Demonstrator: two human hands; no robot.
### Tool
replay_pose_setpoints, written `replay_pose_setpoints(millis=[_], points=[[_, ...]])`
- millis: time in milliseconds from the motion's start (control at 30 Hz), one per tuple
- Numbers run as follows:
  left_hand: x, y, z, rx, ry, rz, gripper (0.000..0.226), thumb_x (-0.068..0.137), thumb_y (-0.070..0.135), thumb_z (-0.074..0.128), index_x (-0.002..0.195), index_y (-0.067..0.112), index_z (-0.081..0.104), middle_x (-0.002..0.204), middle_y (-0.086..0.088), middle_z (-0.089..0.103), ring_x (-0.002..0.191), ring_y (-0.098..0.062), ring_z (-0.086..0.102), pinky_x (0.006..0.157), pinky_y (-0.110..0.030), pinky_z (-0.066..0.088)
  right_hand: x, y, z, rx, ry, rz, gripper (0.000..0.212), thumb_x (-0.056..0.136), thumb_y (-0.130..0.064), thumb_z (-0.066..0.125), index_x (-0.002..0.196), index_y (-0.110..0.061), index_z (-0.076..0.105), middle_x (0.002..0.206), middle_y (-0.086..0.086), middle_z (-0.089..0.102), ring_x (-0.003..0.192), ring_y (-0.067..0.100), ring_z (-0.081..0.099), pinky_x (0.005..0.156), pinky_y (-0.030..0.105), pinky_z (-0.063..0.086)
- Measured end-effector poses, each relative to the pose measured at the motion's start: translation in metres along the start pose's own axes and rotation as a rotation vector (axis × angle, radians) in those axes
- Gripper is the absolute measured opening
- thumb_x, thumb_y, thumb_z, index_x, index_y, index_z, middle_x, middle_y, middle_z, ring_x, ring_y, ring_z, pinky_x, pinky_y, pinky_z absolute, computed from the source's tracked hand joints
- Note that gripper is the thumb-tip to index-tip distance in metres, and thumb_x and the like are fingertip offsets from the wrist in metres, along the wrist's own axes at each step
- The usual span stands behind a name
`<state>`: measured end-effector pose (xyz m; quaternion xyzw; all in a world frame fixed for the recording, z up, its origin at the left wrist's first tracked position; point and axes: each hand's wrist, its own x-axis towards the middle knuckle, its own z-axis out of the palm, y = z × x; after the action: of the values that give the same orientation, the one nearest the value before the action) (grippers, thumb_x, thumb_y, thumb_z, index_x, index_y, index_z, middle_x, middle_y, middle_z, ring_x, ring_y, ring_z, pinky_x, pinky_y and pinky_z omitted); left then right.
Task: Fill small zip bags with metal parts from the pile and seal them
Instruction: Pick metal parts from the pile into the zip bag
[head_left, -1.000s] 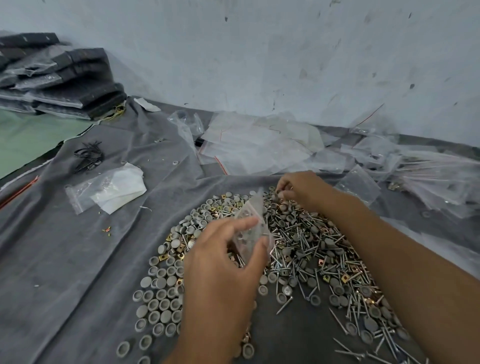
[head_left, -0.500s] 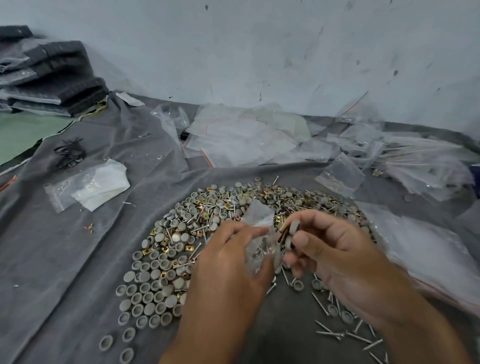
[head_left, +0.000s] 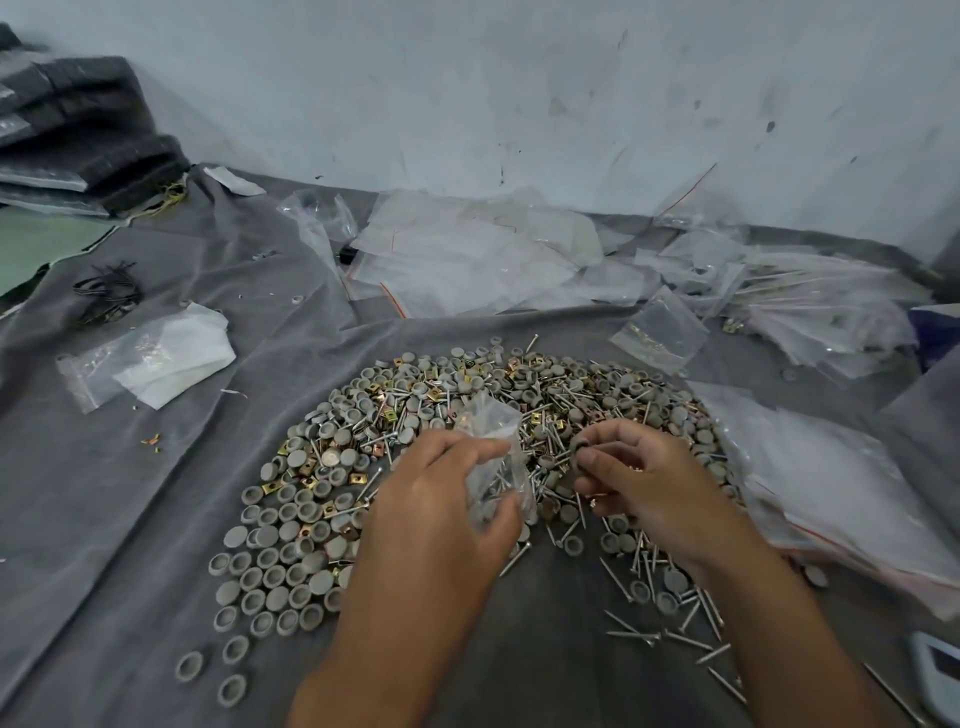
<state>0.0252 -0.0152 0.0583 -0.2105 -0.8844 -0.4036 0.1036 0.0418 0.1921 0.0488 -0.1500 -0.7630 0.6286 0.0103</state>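
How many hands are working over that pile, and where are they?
2. The left hand holds a small clear zip bag above the pile of metal parts. The right hand, beside it, pinches small parts.

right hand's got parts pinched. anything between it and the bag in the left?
Nothing visible. The right hand holds small parts just right of the bag, which the left hand grips above the pile. Only open air lies between them. Whether the bag's mouth is open cannot be told.

A grey cloth (head_left: 130, 519) covered the tabletop; left of it lay a tangle of black wire (head_left: 106, 291), with dark folded fabric (head_left: 88, 140) stacked beyond, against a scuffed wall (head_left: 519, 93).
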Motion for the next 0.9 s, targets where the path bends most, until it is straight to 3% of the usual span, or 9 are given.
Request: replay_pose_setpoints(millis=[100, 200, 300, 500, 600, 700, 900], points=[[0.0, 0.001, 0.002, -0.013, -0.004, 0.001, 0.034, 0.077, 0.031, 0.082, 0.108, 0.032, 0.069, 0.1, 0.02, 0.055, 0.08, 0.005, 0.054, 0.072, -0.013, 0.047, -0.012, -0.015, 0.011, -0.041, -0.023, -0.218, 0.019, 0.095, -0.012, 0.067, 0.095, -0.028, 0.076, 0.09, -0.004, 0.076, 0.078, 0.011, 0.073, 0.062, 0.019, 0.055], [0.0, 0.0, 0.002, -0.008, -0.001, 0.017, 0.032, 0.076, 0.035, 0.08, 0.106, 0.029, 0.07, 0.097, 0.018, 0.056, 0.08, 0.003, 0.054, 0.07, -0.011, 0.043, -0.029, -0.031, 0.026, -0.353, 0.021, -0.599, 0.013, 0.091, -0.021, 0.072, 0.099, -0.031, 0.077, 0.096, -0.015, 0.072, 0.087, 0.005, 0.069, 0.071, 0.012, 0.05], [0.0, -0.001, 0.002, -0.024, -0.004, 0.025, 0.033, 0.076, 0.039, 0.069, 0.106, 0.024, 0.071, 0.099, 0.015, 0.058, 0.086, 0.0, 0.057, 0.071, -0.01, 0.043, -0.04, -0.037, 0.036, -0.636, 0.077, -0.811, 0.014, 0.085, -0.018, 0.079, 0.099, -0.02, 0.079, 0.096, -0.01, 0.068, 0.088, 0.002, 0.065, 0.077, 0.01, 0.047], [-0.001, -0.001, 0.004, -0.001, -0.015, 0.022, 0.031, 0.077, 0.041, 0.071, 0.104, 0.029, 0.069, 0.099, 0.018, 0.056, 0.083, 0.0, 0.057, 0.069, -0.013, 0.043, -0.045, -0.035, 0.039, -0.754, 0.231, -0.823, 0.016, 0.077, -0.013, 0.086, 0.09, -0.017, 0.077, 0.088, -0.005, 0.068, 0.075, 0.01, 0.065, 0.065, 0.027, 0.055], [-0.001, 0.0, 0.003, -0.008, -0.027, 0.026, 0.036, 0.076, 0.047, 0.067, 0.108, 0.03, 0.068, 0.1, 0.02, 0.055, 0.084, 0.001, 0.056, 0.07, -0.012, 0.043, -0.046, -0.037, 0.039, -0.65, 0.268, -0.769, 0.023, 0.076, -0.019, 0.087, 0.095, -0.02, 0.074, 0.09, -0.012, 0.07, 0.08, 0.0, 0.066, 0.071, 0.016, 0.054], [-0.001, 0.0, 0.002, -0.015, -0.03, 0.021, 0.04, 0.076, 0.049, 0.062, 0.11, 0.029, 0.069, 0.102, 0.02, 0.056, 0.088, 0.002, 0.055, 0.073, -0.009, 0.041, -0.05, -0.041, 0.039, -0.547, 0.28, -0.83, 0.024, 0.077, -0.026, 0.086, 0.095, -0.02, 0.072, 0.09, -0.016, 0.07, 0.085, -0.005, 0.066, 0.075, 0.006, 0.049], [0.0, 0.0, 0.004, -0.001, -0.028, 0.03, 0.036, 0.073, 0.033, 0.071, 0.109, 0.024, 0.071, 0.1, 0.019, 0.057, 0.087, 0.003, 0.053, 0.075, -0.002, 0.036, -0.044, -0.035, 0.049, -0.605, 0.301, -0.805, 0.031, 0.064, -0.022, 0.093, 0.086, -0.018, 0.072, 0.081, -0.015, 0.071, 0.077, -0.002, 0.065, 0.069, 0.001, 0.043]])
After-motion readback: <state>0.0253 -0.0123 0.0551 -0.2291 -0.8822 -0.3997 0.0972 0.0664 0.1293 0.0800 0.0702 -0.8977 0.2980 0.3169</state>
